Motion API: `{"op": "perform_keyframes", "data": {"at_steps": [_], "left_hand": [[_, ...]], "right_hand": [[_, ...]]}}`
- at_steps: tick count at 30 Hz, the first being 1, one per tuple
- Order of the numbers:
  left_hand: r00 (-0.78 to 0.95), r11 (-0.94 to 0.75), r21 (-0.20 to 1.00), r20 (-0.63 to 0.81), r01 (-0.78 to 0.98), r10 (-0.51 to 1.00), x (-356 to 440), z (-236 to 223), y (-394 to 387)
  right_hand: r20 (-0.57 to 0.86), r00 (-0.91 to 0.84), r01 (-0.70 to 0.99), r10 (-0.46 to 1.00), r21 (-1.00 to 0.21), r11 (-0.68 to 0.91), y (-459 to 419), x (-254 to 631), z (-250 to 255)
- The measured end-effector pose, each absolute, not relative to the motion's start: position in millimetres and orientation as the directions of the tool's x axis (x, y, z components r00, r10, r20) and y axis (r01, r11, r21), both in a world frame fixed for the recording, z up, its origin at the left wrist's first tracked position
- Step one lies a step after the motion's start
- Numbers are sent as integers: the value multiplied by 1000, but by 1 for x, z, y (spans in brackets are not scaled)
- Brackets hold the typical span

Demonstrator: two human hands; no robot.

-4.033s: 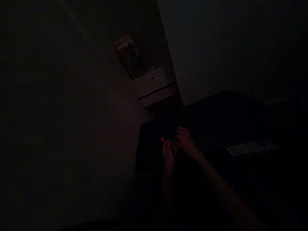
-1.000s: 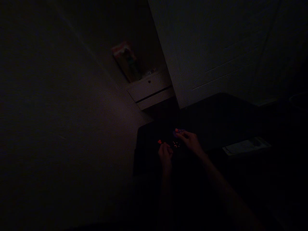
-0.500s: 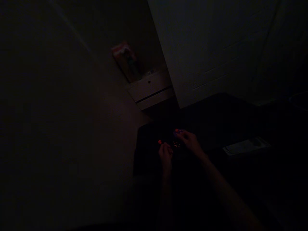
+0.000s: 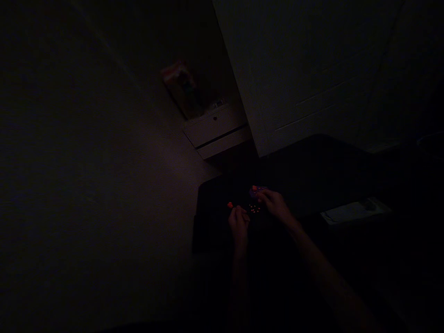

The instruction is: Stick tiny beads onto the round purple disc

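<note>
The scene is very dark. My right hand (image 4: 276, 204) pinches a small purple object (image 4: 253, 193) with a glowing orange-red spot (image 4: 255, 188) at its far end; its exact kind is too dim to tell. My left hand (image 4: 238, 221) has its fingers drawn together, and whatever lies between them is hidden. Just beyond its fingertips shows a small orange-red glowing piece (image 4: 230, 205); I cannot tell whether the hand touches it. Between the two hands lies a cluster of several tiny orange glowing dots (image 4: 254, 209).
Both hands are over a dark table (image 4: 312, 157). A pale wall (image 4: 312, 69) rises behind it at the right. Beyond the table stands a white drawer unit (image 4: 211, 127) with a red-topped box or picture (image 4: 182, 88) on it. A pale flat item (image 4: 357, 211) lies at the right.
The picture is slightly darker. Both hands are in nearly the same place; the purple object in my right hand has shifted very slightly.
</note>
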State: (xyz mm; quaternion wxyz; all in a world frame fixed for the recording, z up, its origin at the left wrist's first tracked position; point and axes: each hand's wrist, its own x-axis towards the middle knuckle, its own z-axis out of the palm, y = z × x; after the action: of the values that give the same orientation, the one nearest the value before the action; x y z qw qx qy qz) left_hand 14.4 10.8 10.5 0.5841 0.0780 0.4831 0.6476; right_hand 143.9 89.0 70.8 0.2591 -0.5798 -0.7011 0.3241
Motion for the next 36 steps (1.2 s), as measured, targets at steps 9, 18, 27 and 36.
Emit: {"op": "perform_keyframes", "data": {"at_steps": [9, 18, 27, 36], "left_hand": [[-319, 158, 753, -446, -639, 836, 15, 6, 10], [-298, 166, 720, -471, -674, 830, 14, 10, 10], [-302, 171, 750, -449, -639, 841, 14, 8, 9], [-304, 188, 756, -459, -627, 835, 13, 12, 9]], "right_hand": [[30, -249, 728, 968, -654, 208, 88, 140, 73], [4, -258, 641, 966, -748, 174, 91, 145, 66], [-80, -246, 649, 966, -754, 102, 86, 138, 69], [-102, -223, 678, 969, -731, 79, 87, 140, 66]]}}
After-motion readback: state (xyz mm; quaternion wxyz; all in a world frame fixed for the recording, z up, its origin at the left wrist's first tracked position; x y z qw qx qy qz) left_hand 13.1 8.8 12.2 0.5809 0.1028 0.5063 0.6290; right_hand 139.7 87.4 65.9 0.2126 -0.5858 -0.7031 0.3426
